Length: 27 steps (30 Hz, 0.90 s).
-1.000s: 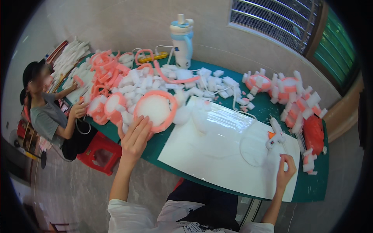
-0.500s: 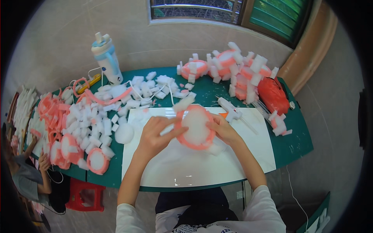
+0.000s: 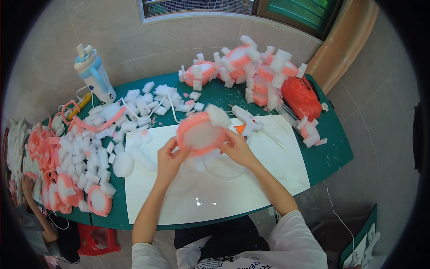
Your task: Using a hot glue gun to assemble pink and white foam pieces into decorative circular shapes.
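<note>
Above the white board point(image 3: 179, 206) I hold a pink foam ring point(image 3: 184, 123) with a white foam disc point(image 3: 204, 136) filling it. A white foam block point(image 3: 218, 115) sticks out at its upper right rim; motion blurs the piece a little. My left hand point(image 3: 172, 157) pinches the ring's lower left edge, thumb on the front. On the opposite side my right hand point(image 3: 236, 147) grips the right edge. Just beyond that hand, a white hot glue gun point(image 3: 247, 122) with an orange trigger lies on the board.
Loose white foam blocks point(image 3: 92, 148) and pink foam strips point(image 3: 42, 145) heap at left. Finished-looking pink and white pieces point(image 3: 264, 71) pile up at back right beside a red bag point(image 3: 301, 97). A bottle point(image 3: 96, 78) stands at back left. Another person's arm point(image 3: 38, 210) shows far left.
The foam ring has turned clockwise, its white block passing from upper left to upper right. Both hands have shifted their grip on the rim. The whole view has swung a little right.
</note>
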### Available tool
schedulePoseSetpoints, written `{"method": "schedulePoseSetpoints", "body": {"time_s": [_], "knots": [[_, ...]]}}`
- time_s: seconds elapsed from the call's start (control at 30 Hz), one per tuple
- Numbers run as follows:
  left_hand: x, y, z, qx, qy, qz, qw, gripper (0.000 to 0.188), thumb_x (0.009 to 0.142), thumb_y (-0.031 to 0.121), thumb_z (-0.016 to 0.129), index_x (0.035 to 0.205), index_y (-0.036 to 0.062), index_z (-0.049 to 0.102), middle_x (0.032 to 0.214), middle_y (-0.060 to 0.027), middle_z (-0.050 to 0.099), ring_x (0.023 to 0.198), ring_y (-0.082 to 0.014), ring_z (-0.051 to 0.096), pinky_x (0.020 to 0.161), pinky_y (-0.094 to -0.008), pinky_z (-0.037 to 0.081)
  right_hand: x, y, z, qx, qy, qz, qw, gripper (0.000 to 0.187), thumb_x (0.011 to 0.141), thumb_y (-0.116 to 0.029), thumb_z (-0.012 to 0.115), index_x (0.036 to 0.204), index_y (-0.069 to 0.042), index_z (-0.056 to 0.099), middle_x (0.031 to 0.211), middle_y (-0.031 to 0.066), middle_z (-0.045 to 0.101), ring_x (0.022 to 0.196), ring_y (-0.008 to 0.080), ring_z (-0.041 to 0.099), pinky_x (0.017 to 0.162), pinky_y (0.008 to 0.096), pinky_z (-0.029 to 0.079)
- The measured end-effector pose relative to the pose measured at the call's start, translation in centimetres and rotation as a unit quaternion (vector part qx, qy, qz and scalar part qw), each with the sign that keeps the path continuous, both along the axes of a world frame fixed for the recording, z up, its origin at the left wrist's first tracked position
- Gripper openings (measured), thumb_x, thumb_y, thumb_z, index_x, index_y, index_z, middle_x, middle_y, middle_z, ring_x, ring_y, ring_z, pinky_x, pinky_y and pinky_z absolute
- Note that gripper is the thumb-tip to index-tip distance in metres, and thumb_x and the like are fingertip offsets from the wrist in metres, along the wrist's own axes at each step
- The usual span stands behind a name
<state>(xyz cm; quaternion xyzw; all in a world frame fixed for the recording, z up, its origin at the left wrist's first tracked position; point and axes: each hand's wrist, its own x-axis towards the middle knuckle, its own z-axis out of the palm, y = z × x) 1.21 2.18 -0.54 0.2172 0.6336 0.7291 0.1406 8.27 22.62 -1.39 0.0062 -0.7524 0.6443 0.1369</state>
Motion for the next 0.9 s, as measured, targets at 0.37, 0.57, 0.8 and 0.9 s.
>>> {"method": "schedulePoseSetpoints", "body": {"time_s": [0.37, 0.57, 0.8, 0.9], "knots": [[-1.4, -1.0, 0.7, -0.184, 0.396, 0.251, 0.864, 0.033, 0.067, 0.001, 0.071, 0.098, 0.0020, 0.061, 0.093, -0.0099, 0.059, 0.089, -0.0263, 0.056, 0.076, -0.0316, 0.045, 0.6, 4.3, 0.1, 0.453, -0.193, -0.313, 0.812, 0.049, 0.071, -0.042, 0.070, 0.066, 0.006, 0.061, 0.063, 0.0211, 0.060, 0.061, 0.0348, 0.061, 0.054, 0.0423, 0.047], [-1.5, -0.8, 0.2, -0.184, 0.375, 0.253, 0.873, 0.032, 0.067, 0.002, 0.071, 0.097, 0.0020, 0.061, 0.090, -0.0098, 0.059, 0.085, -0.0260, 0.056, 0.072, -0.0322, 0.045, 0.2, 5.8, -0.9, 0.404, -0.195, -0.296, 0.843, 0.053, 0.064, -0.044, 0.072, 0.066, 0.008, 0.061, 0.063, 0.0214, 0.061, 0.059, 0.0318, 0.061, 0.056, 0.0401, 0.047], [-2.3, -1.1, -0.2, -0.113, 0.146, 0.230, 0.955, 0.026, 0.077, 0.012, 0.068, 0.098, -0.0015, 0.060, 0.090, -0.0086, 0.062, 0.082, -0.0168, 0.059, 0.071, -0.0272, 0.046, 0.0, 8.1, -0.4, 0.247, -0.251, -0.287, 0.891, 0.040, 0.065, -0.033, 0.071, 0.068, 0.005, 0.062, 0.062, 0.0164, 0.061, 0.060, 0.0238, 0.062, 0.055, 0.0352, 0.049], [-2.8, -1.4, -0.4, -0.069, 0.069, 0.193, 0.976, 0.027, 0.079, 0.014, 0.066, 0.099, -0.0023, 0.059, 0.093, -0.0080, 0.063, 0.086, -0.0134, 0.058, 0.073, -0.0253, 0.046, -0.6, 8.8, 0.0, -0.062, -0.281, -0.185, 0.940, 0.028, 0.070, -0.023, 0.067, 0.077, 0.003, 0.059, 0.068, 0.0124, 0.062, 0.062, 0.0180, 0.061, 0.052, 0.0278, 0.048]]}}
